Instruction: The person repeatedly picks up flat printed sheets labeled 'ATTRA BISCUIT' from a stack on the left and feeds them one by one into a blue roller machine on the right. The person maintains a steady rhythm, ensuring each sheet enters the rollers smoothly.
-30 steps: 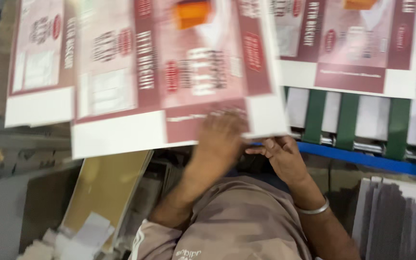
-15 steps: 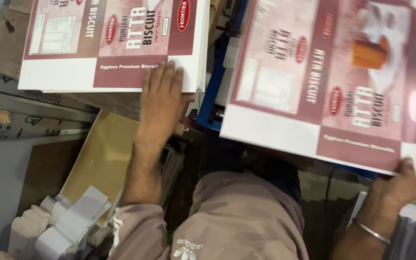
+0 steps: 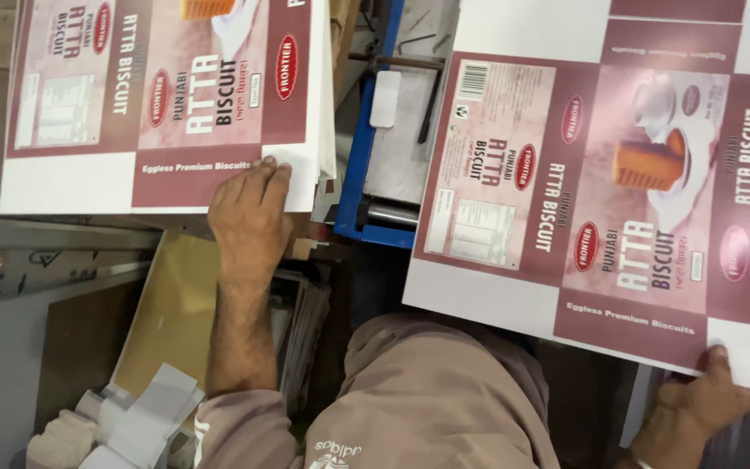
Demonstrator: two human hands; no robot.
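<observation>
My left hand [image 3: 249, 217] rests on the near edge of a stack of printed maroon-and-white carton sheets [image 3: 71, 178] at the upper left, fingers flat on the top sheet. My right hand [image 3: 696, 408] grips the near corner of one loose printed sheet [image 3: 601, 200], held out flat at the right, its picture of biscuits facing up. The loose sheet is apart from the stack, over a blue-framed machine bed.
A blue metal frame with a grey plate [image 3: 392, 156] lies between the stack and the held sheet. Brown cardboard sheets [image 3: 167, 304] and folded white paper strips [image 3: 132, 417] lie at the lower left. My beige trouser leg [image 3: 427, 399] fills the bottom middle.
The loose sheet has swung further right and away from the stack, carried by my right hand. My left hand stays on the stack's near edge. The view has shifted so the blue frame shows.
</observation>
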